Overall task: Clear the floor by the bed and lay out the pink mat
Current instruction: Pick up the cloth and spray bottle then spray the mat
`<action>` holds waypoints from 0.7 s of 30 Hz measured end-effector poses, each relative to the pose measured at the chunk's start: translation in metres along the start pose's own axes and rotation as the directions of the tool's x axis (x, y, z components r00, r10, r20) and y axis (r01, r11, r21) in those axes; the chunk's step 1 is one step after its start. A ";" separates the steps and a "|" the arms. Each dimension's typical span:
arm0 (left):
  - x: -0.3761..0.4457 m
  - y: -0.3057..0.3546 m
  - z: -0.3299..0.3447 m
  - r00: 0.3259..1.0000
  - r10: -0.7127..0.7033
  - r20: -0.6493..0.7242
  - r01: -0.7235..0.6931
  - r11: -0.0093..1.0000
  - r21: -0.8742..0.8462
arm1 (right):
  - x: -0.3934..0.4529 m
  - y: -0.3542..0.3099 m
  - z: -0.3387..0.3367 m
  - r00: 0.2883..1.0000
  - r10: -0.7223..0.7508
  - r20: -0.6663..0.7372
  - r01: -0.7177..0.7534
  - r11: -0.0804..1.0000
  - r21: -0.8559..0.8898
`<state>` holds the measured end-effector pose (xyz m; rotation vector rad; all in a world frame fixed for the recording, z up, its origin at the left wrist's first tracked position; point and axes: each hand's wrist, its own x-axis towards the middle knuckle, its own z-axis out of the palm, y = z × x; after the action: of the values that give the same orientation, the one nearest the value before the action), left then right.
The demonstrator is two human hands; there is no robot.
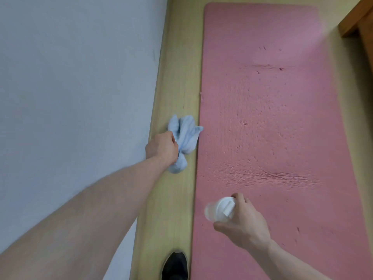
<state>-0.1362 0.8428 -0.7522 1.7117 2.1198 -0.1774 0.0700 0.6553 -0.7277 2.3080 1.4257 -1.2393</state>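
Pink mat [272, 118] already flat on floor [175, 199], right of bed [70, 77]. Left hand [161, 147] grip bunched round blue cloth [184, 136]; right hand [242, 221] grip wrapped round white bottle [219, 209]. Left: putting both away.

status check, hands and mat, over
Left hand grips light blue cloth over the floor strip. Right hand holds white-capped bottle above pink mat. Mat laid flat, nothing lying on it.
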 end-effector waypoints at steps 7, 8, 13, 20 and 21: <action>-0.005 -0.037 0.020 0.999 0.011 0.034 -0.010 0.999 -0.038 | 0.011 -0.018 0.016 0.999 -0.026 0.027 0.026 1.000 -0.016; -0.009 -0.047 0.024 0.997 0.023 0.068 -0.022 1.000 -0.020 | 0.012 -0.021 0.019 0.999 -0.028 0.033 0.029 0.999 -0.017; -0.030 -0.097 0.046 0.968 0.118 0.220 -0.136 0.988 0.067 | 0.026 -0.044 0.036 0.995 -0.074 0.066 0.078 0.995 -0.056; -0.035 -0.133 0.064 0.946 0.104 0.306 -0.129 0.990 0.062 | 0.058 -0.080 0.073 0.987 -0.146 0.063 0.149 0.988 -0.045; -0.035 -0.135 0.066 0.946 0.109 0.306 -0.134 0.989 0.061 | 0.061 -0.083 0.080 0.986 -0.153 0.066 0.156 0.987 -0.047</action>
<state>-0.2447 0.7563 -0.8196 1.7292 1.8018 -0.4637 -0.0292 0.6998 -0.8002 2.1404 1.6218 -1.2864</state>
